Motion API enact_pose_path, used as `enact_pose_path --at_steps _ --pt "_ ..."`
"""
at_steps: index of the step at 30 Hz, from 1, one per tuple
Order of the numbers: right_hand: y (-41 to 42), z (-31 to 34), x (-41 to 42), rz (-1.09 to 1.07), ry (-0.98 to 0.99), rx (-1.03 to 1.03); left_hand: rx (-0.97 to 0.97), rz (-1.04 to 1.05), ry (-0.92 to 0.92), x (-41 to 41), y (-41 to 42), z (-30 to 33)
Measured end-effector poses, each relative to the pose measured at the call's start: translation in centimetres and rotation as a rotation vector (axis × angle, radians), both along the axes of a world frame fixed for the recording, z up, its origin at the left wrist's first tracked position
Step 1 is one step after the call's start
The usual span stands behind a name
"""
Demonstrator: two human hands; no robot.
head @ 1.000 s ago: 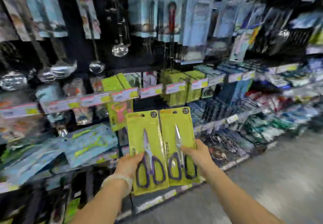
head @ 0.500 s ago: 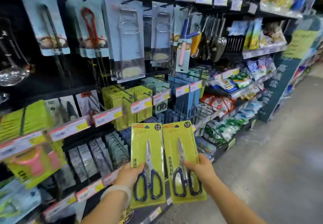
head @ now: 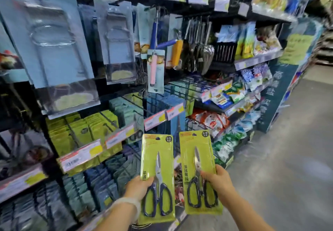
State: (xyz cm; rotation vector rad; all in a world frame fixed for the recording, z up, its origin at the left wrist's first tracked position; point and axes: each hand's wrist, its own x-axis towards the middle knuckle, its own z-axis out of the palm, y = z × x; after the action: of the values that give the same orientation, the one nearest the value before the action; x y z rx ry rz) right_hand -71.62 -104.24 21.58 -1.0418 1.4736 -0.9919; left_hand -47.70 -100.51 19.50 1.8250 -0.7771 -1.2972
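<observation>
Closest in, my left hand (head: 139,187) pinches the lower edge of a lime-green card pack of dark-handled kitchen scissors (head: 157,167). My right hand (head: 218,182) grips a matching second scissors pack (head: 197,158) the same way. Both stand upright, side by side in front of the shelf, faces toward me, probably for comparing. Behind, more lime-green packs on pegs (head: 84,133) look like their home spot. Shiny steel utensils (head: 200,47) hang farther up.
</observation>
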Motion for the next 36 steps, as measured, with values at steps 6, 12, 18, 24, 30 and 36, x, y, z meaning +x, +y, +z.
enact_pose_path --at_steps 6,12,18,24,30,36 --pt "-10.0 -1.4 -0.8 0.238 0.026 -0.013 0.032 0.181 -0.001 -1.4 -5.0 -1.7" --pt "-18.6 -1.1 -0.5 0.602 0.119 -0.054 0.074 0.477 -0.010 -5.4 -7.7 -0.9" --pt "-23.8 -0.6 0.2 0.771 0.101 -0.080 0.092 0.672 -0.005 -8.0 -9.7 -1.7" --pt "-25.6 -1.1 2.0 0.782 0.051 -0.016 0.002 0.784 0.099 -9.0 -9.6 -1.7" --pt "-24.6 -3.7 3.5 0.800 0.058 0.020 -0.022 0.771 0.071 -9.7 -8.2 -2.1" --pt "-25.5 -3.7 5.2 0.772 0.066 0.065 -0.004 0.781 0.027 -8.7 -7.4 -2.5"
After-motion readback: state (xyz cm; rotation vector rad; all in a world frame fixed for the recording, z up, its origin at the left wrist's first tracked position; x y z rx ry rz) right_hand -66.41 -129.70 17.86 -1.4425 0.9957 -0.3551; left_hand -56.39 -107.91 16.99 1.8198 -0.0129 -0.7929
